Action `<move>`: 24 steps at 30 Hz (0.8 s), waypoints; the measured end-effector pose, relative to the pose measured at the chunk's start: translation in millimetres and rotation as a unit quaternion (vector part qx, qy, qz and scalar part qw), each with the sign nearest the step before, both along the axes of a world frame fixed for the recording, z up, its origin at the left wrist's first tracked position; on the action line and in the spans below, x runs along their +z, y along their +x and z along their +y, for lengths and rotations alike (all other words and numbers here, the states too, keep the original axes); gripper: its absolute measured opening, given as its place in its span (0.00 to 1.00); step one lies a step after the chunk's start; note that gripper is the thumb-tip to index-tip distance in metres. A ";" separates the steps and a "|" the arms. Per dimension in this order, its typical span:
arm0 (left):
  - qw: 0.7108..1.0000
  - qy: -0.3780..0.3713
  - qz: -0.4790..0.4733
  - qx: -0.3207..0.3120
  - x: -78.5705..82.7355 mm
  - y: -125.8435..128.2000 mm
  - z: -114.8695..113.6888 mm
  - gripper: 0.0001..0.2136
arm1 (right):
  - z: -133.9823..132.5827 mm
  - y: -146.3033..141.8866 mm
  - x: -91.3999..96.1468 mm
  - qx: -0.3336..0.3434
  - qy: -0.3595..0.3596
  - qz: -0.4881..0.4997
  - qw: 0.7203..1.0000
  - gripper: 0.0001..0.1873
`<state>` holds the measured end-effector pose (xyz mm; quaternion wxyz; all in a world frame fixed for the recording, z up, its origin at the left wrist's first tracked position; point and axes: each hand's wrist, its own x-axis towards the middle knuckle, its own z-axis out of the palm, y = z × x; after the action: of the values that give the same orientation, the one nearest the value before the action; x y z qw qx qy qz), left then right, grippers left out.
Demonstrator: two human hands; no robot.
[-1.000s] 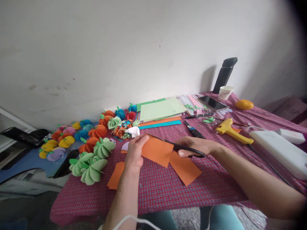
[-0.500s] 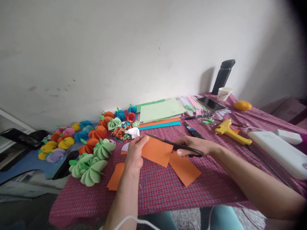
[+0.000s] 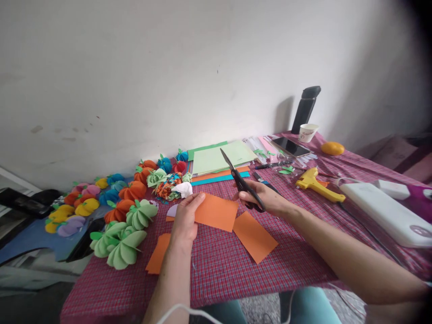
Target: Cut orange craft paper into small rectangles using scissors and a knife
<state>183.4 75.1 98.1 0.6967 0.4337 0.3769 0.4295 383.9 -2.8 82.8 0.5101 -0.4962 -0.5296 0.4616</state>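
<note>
My left hand (image 3: 185, 217) pinches the left edge of an orange paper rectangle (image 3: 216, 211), holding it above the cloth. In my right hand (image 3: 265, 198) is a pair of black-handled scissors (image 3: 240, 180); the blades look closed and point up and away, clear of the paper's top edge. Another orange paper piece (image 3: 255, 237) lies on the cloth below my right hand. More orange pieces (image 3: 158, 254) are stacked left of my left forearm, which partly covers them.
Paper pumpkins (image 3: 133, 191) in several colours crowd the left side. Coloured sheets (image 3: 222, 157) lie at the back near the wall. To the right are a yellow glue gun (image 3: 317, 185), a white power bank (image 3: 388, 213), a phone (image 3: 290, 146), a paper cup (image 3: 308, 132) and a black bottle (image 3: 305, 110).
The scissors have come away from the orange paper's top edge and swung from pointing left to pointing up. My left hand still holds the paper. The view has shifted slightly.
</note>
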 end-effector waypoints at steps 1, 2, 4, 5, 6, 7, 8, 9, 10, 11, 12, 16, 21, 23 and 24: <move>1.000 0.002 0.000 -0.002 -1.2 -0.3 1.1 0.10 | 0.7 0.6 -0.9 -0.013 0.002 -0.004 1.000 0.24; 1.000 0.008 0.000 0.001 -2.5 -0.6 2.2 0.10 | 1.7 1.4 -2.5 -0.027 0.001 -0.015 1.000 0.25; 0.999 0.030 0.001 0.015 -5.2 -0.9 4.6 0.11 | 4.5 3.1 -7.4 -0.052 -0.004 -0.066 0.996 0.28; 0.999 0.046 0.003 0.023 -6.6 -1.0 5.8 0.11 | 5.9 3.8 -10.3 -0.067 -0.003 -0.108 0.992 0.29; 0.998 0.061 0.008 0.029 -8.0 -1.0 6.9 0.11 | 7.1 4.3 -13.1 -0.081 -0.001 -0.158 0.984 0.30; 0.997 0.072 0.014 0.034 -9.4 -1.1 8.0 0.12 | 7.9 4.5 -15.7 -0.097 0.005 -0.213 0.972 0.29; 0.996 0.079 0.021 0.035 -10.9 -1.2 9.0 0.12 | 8.3 4.4 -17.9 -0.110 0.013 -0.266 0.958 0.26; 0.996 0.082 0.027 0.035 -12.2 -1.3 9.9 0.13 | 8.2 3.9 -19.7 -0.119 0.021 -0.314 0.942 0.24; 0.995 0.084 0.033 0.030 -13.5 -1.4 10.7 0.13 | 7.7 3.1 -21.1 -0.124 0.027 -0.352 0.927 0.21; 0.995 0.088 0.038 0.022 -14.7 -1.5 11.3 0.14 | 7.1 2.2 -22.4 -0.125 0.029 -0.382 0.915 0.20; 0.994 0.094 0.045 0.013 -15.7 -1.5 11.7 0.14 | 6.4 1.4 -23.7 -0.124 0.029 -0.406 0.905 0.19; 0.987 0.131 0.096 -0.009 -18.8 -0.2 11.8 0.16 | 6.3 1.5 -30.3 -0.126 0.013 -0.472 0.873 0.22; 0.981 0.134 0.136 -0.034 -21.2 3.9 9.7 0.17 | 11.2 8.4 -34.6 -0.133 0.001 -0.525 0.841 0.18; 0.980 0.135 0.142 -0.043 -21.6 5.4 8.5 0.17 | 12.1 9.7 -33.8 -0.124 0.005 -0.540 0.832 0.14; 0.979 0.138 0.143 -0.048 -21.6 6.1 8.0 0.17 | 12.1 9.7 -33.2 -0.125 0.011 -0.545 0.829 0.13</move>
<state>189.6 83.1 76.4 0.5888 0.6000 0.3887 0.3770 393.6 9.4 49.7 0.1971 -0.7233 -0.6604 0.0424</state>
